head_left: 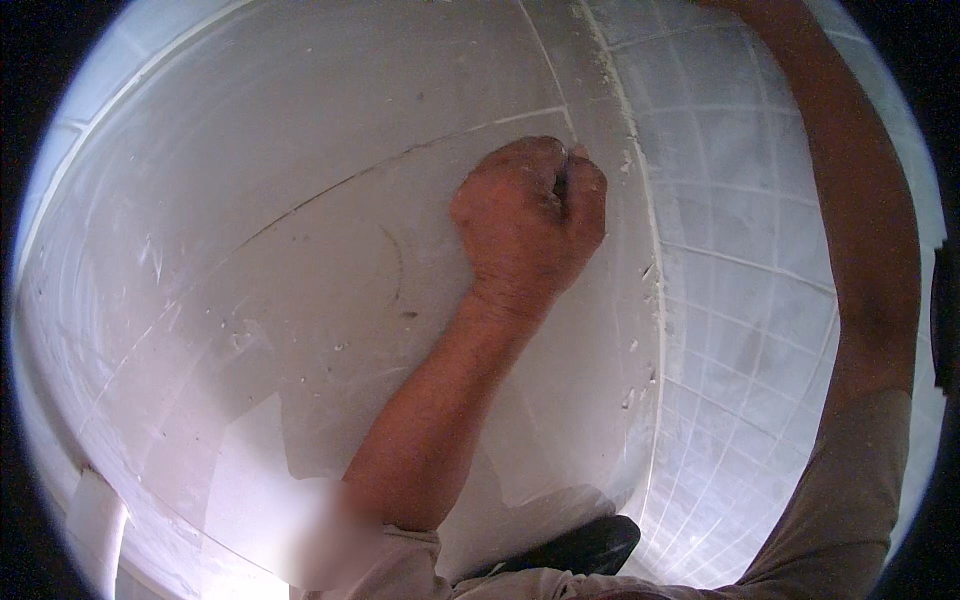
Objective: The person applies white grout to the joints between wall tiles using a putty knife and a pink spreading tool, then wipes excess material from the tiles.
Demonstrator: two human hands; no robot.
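While left hand (pixel 525 215) sits near ragged seam (pixel 656 240), fingers curled together; right fingers unseen; grey surface (pixel 330 230) runs wide leftward.

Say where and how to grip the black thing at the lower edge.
Probably by the rounded right end of the black thing, from the picture's upper side: clothing overlaps its lower side, and the wall looks close on the right. Underside hidden.

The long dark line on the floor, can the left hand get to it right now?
Probably yes. The left hand is low over the floor, just beside the dark line, and nothing shows lying between them. Its fingers are curled, though; whether they grip something is hard to tell.
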